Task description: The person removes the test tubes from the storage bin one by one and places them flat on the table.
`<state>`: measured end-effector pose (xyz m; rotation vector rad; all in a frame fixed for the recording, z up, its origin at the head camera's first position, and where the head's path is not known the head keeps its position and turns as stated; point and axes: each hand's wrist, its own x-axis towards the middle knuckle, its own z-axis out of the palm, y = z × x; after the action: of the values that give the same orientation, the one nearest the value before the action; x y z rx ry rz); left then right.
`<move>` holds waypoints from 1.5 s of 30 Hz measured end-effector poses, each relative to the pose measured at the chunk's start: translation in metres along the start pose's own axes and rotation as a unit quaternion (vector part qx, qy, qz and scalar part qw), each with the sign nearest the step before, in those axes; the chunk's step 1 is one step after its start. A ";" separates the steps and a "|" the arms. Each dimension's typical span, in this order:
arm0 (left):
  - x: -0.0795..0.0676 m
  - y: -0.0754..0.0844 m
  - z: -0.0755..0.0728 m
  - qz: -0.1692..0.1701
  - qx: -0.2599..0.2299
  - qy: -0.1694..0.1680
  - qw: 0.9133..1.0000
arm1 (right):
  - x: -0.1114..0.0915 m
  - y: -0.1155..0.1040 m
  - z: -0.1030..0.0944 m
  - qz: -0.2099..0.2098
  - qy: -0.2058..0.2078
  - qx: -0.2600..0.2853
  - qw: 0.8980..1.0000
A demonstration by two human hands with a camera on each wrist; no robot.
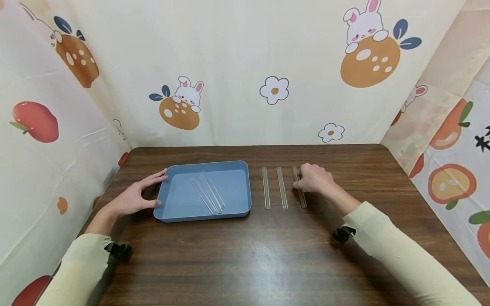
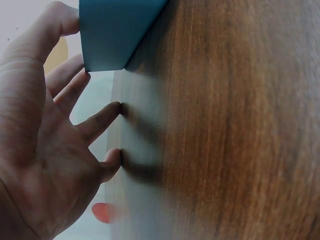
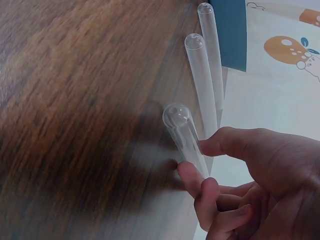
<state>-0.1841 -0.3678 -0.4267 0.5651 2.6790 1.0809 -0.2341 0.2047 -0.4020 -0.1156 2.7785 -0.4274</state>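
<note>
Left hand (image 1: 132, 197) is spread, fingers relaxed and not curled round anything: thumb against the left end of the blue tray (image 1: 180, 187), index near its far left corner. Left wrist view shows the ring and little fingertips down on the wood. Right hand (image 1: 315, 178) pinches the rightmost clear tube (image 1: 301, 199) between thumb and fingers, rounded end toward the person (can't tell whether it's lifted off the table at all).

Tube positions: the pinched one is right of the tray, third in a row. Middle tube (image 1: 282, 187) and left tube (image 1: 266, 187) lie just beside it, roughly parallel, apart from each other, rounded ends also toward the person. Left tube sits nearest the tray's right wall, not touching it. Inside the tray, three more tubes (image 1: 212, 197) lie slanted in a loose bunch, near ends close together, far ends fanned out a bit.

Rest: brown wood-grain table (image 1: 249, 259), pale printed cloth (image 1: 229, 42) behind and on both sides with rabbits, fruit and flowers. Light yellow sleeves (image 1: 398, 246) on both arms, small black unit (image 1: 119, 250) at each wrist
</note>
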 end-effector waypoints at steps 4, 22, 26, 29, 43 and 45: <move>0.000 -0.001 0.000 0.001 -0.001 0.000 1.000 | -0.001 -0.001 0.000 0.000 -0.001 -0.003 1.000; 0.000 0.000 0.000 0.000 -0.002 -0.001 1.000 | -0.002 0.000 -0.002 0.010 -0.011 -0.012 1.000; 0.000 0.000 0.000 -0.001 -0.001 -0.002 1.000 | -0.002 -0.001 -0.006 0.006 -0.014 -0.005 1.000; -0.001 -0.001 0.000 -0.002 0.002 -0.001 1.000 | -0.002 -0.003 -0.010 0.003 -0.008 -0.009 1.000; 0.000 0.000 0.000 -0.003 0.005 -0.002 1.000 | -0.004 -0.011 -0.021 -0.010 0.015 -0.024 1.000; 0.000 0.000 0.000 -0.003 0.005 -0.002 1.000 | -0.003 -0.013 -0.020 -0.011 0.022 -0.021 0.999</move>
<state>-0.1846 -0.3680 -0.4269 0.5604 2.6835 1.0641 -0.2377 0.1984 -0.3788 -0.1498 2.8323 -0.3818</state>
